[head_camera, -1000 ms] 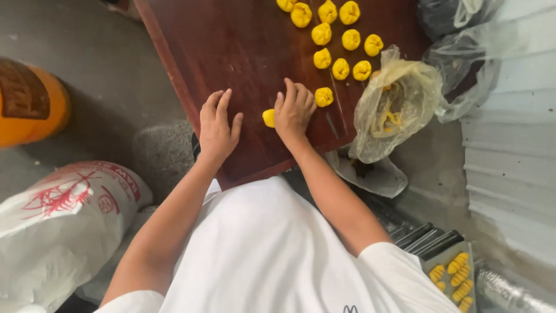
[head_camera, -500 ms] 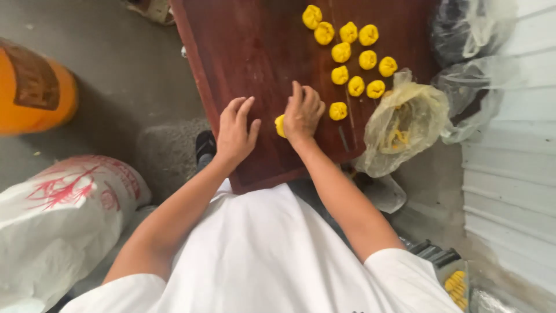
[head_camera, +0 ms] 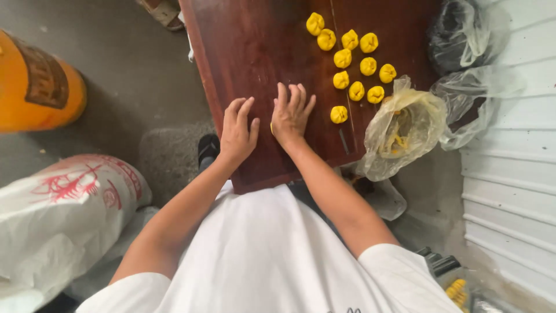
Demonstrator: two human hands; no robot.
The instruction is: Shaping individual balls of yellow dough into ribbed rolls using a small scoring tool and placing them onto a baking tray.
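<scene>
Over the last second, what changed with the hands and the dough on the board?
The right hand has slid over the yellow dough piece it was pressing, so only a sliver shows at its left edge. The left hand stays flat on the wooden board. The shaped dough balls and plastic bag lie unchanged.

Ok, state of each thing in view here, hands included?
left hand: flat on board, fingers spread
right hand: palm down, pressing a yellow piece
wooden board: dark, mostly bare
dough balls: shaped, clustered on board
plastic bag: open, crumpled
white sack: full, lying down
</scene>
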